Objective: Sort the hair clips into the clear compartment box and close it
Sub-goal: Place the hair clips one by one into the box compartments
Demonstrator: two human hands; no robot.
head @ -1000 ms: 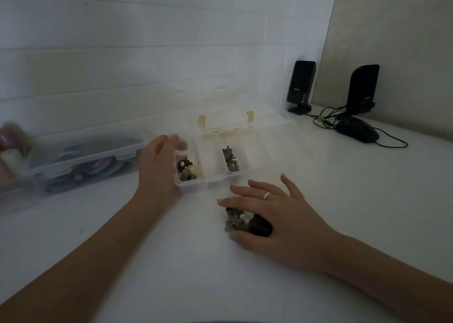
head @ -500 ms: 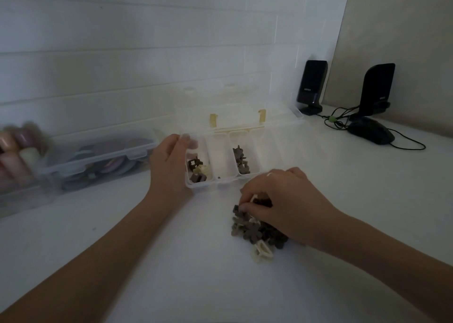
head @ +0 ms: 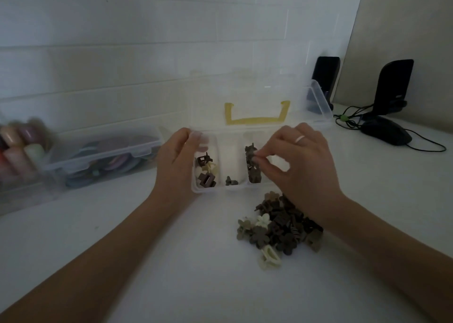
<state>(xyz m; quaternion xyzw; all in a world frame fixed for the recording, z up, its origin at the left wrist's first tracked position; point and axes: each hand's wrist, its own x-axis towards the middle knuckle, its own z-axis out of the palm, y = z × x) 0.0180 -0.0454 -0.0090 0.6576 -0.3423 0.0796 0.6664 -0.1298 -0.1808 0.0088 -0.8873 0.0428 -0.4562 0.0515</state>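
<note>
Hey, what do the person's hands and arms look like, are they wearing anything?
Both forearms are bare, with no sleeves, gloves, watch or bracelets in view. The right hand wears a thin pale band ring on one finger. The left hand shows no rings. Fingernails look short and unpainted, though lighting is dim.

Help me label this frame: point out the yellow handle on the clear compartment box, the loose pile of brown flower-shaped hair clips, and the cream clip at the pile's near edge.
yellow handle (head: 256, 120): head view, bottom bar.
pile of brown flower-shaped hair clips (head: 282, 227): head view, pile's middle.
cream clip (head: 269, 257): head view, its looped body.

White table (head: 122, 261) bears compartment box (head: 230, 188); clips (head: 277, 227); 2 speakers (head: 392, 87)
</note>
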